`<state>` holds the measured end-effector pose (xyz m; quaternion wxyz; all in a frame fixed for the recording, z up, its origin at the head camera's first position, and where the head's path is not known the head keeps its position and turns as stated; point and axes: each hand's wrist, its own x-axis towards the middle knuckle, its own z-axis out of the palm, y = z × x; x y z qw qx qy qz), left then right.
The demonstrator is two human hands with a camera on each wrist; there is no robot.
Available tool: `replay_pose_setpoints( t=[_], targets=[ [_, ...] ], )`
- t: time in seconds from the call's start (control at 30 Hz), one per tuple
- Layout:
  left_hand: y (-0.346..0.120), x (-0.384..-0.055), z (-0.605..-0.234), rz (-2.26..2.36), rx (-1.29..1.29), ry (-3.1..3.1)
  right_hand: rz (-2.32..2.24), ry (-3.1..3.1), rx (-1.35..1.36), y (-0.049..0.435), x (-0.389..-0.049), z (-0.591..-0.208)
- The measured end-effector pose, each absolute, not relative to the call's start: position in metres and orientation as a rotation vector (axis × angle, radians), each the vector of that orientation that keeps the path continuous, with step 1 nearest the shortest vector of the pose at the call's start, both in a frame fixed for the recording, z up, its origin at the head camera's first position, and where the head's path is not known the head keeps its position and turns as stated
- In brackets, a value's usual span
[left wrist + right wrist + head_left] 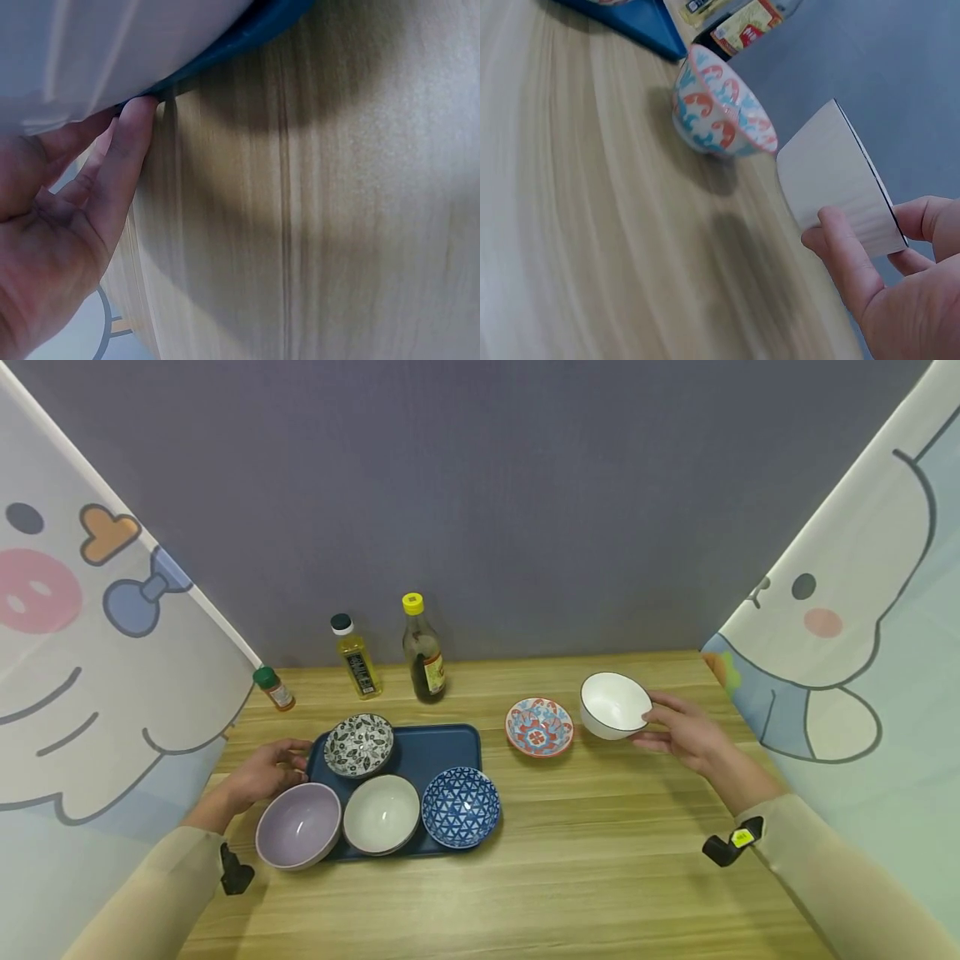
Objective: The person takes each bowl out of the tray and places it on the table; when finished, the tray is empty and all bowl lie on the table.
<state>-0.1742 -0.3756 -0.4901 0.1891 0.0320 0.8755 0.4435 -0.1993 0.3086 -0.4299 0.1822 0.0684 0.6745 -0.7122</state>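
Note:
My right hand (pixel 686 733) holds a white bowl (pixel 615 703) with a dark rim by its right side. In the right wrist view the fingers lie along the white bowl's outer wall (pixel 829 176), and its shadow falls apart from it on the table. At the left, my left hand (pixel 266 770) grips the left edge of a blue tray (pixel 438 747), thumb against the tray's rim (pixel 225 49). On the tray are a black-and-white leaf-patterned bowl (pixel 360 745), a cream bowl (pixel 382 815) and a blue triangle-patterned bowl (pixel 461 807). A lilac bowl (pixel 298 827) overlaps its front left corner.
A red-and-blue patterned bowl (pixel 539 727) stands between tray and white bowl. Along the back are a green-capped jar (pixel 274 688), an oil bottle (pixel 357 658) and a yellow-capped sauce bottle (pixel 423 652). A grey wall (pixel 480 510) and printed side curtains (pixel 862 610) enclose the wooden table (pixel 570 877).

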Motion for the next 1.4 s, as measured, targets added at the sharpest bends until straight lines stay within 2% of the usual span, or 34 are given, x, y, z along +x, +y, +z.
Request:
replay_pose_setpoints(
  t=[0.47,1.07,1.4],
  targets=[
    [-0.374,-0.173,-0.491,1.243,0.080,2.475,-2.041,1.825,0.289,0.311,-0.194,-0.465],
    [-0.371,-0.174,-0.490,1.235,0.047,2.475,-2.019,1.818,0.320,0.314,-0.200,-0.476],
    [-0.371,-0.173,-0.487,1.256,0.042,2.462,-1.896,1.908,0.235,0.321,-0.195,-0.472]
  ],
)
